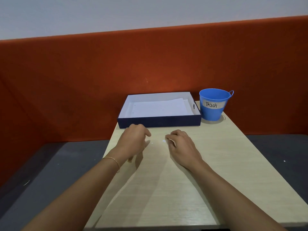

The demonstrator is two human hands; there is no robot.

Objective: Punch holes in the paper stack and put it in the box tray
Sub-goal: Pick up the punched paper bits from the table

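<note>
The white paper stack lies flat inside the dark-blue box tray at the far end of the table, with two punched holes along its left edge. My left hand hovers just in front of the tray's near wall, fingers loosely curled and holding nothing. My right hand is beside it, its curled fingertips down at the tabletop by tiny white paper specks. Whether the right hand pinches a speck is hidden by its fingers. No hole punch is in view.
A blue bucket labelled "Trash" stands to the right of the tray at the table's far right corner. The light wooden table is narrow, with dark grey floor on both sides and an orange partition behind.
</note>
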